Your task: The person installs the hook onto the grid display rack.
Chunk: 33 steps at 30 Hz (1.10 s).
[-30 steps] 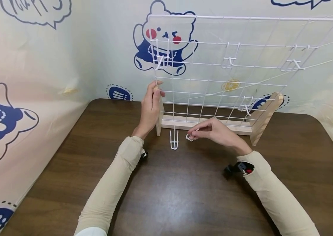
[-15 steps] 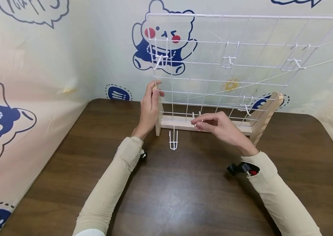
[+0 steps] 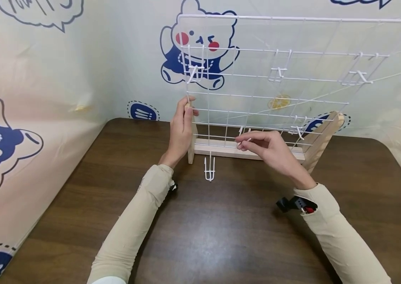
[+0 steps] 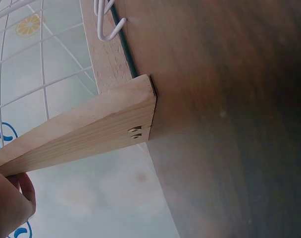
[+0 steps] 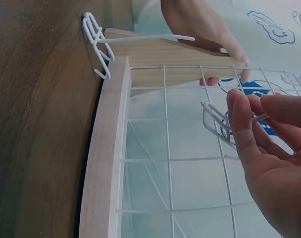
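My left hand (image 3: 181, 128) holds the left wooden upright (image 4: 86, 129) of a stand near its top, where the edge of the white wire grid (image 3: 292, 18) meets it. With thumb and fingertips, my right hand (image 3: 275, 154) pinches a white wire hook (image 5: 216, 123) by its stem. The hook's two prongs point up, close in front of the lower rows of the grid in the head view. My right fingers cover part of it. A second white hook (image 3: 209, 176) lies on the table before the stand's left end.
Several white hooks hang on the grid, such as the upper left hook (image 3: 194, 69) and a lower right hook (image 3: 297, 131). A wooden base bar (image 3: 214, 149) joins the left upright to the right upright (image 3: 322, 138). A patterned cloth (image 3: 79, 79) hangs behind the brown table (image 3: 200, 228).
My right hand has lifted its hook from low over the table, moving up and right to the grid's lower rows. My left hand has stayed on the upright.
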Motion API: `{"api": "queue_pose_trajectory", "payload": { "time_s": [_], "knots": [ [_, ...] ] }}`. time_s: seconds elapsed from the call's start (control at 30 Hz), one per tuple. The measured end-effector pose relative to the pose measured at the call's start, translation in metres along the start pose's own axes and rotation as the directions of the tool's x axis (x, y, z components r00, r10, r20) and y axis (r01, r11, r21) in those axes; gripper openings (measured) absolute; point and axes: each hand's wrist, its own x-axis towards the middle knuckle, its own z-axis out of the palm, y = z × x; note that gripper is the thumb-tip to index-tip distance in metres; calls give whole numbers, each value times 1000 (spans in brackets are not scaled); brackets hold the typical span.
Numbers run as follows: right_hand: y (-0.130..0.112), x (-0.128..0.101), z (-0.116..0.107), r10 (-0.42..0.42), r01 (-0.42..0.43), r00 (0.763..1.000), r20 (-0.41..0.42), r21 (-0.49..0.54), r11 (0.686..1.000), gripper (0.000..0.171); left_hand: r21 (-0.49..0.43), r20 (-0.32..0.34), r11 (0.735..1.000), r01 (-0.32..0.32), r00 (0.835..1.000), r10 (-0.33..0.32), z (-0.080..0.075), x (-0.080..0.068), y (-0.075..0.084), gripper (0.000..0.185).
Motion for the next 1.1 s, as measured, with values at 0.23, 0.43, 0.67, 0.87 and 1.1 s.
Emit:
{"api": "queue_pose_trajectory", "payload": {
  "time_s": [0.23,0.43,0.67,0.87,1.1],
  "knots": [
    [-3,-5,-6,-4,2,999,-33,-61,998,22,18,6,1000,-5,1000,5,1,1,-1,27],
    [-8,-5,-9,-39,31,996,-79,-106,994,21,25,5,1000,-10,1000,10,1,1,-2,28],
    [-14,-6,-13,-100,85,989,-109,-131,988,21,32,3,999,-24,1000,24,3,1,-29,29],
    [-19,-5,-17,-150,137,981,-123,-111,984,22,45,-4,999,-26,1000,26,4,2,-39,29],
    [-22,-3,-20,-204,181,969,-140,-161,970,23,58,2,998,-36,999,35,3,2,-39,29]
  ]
}}
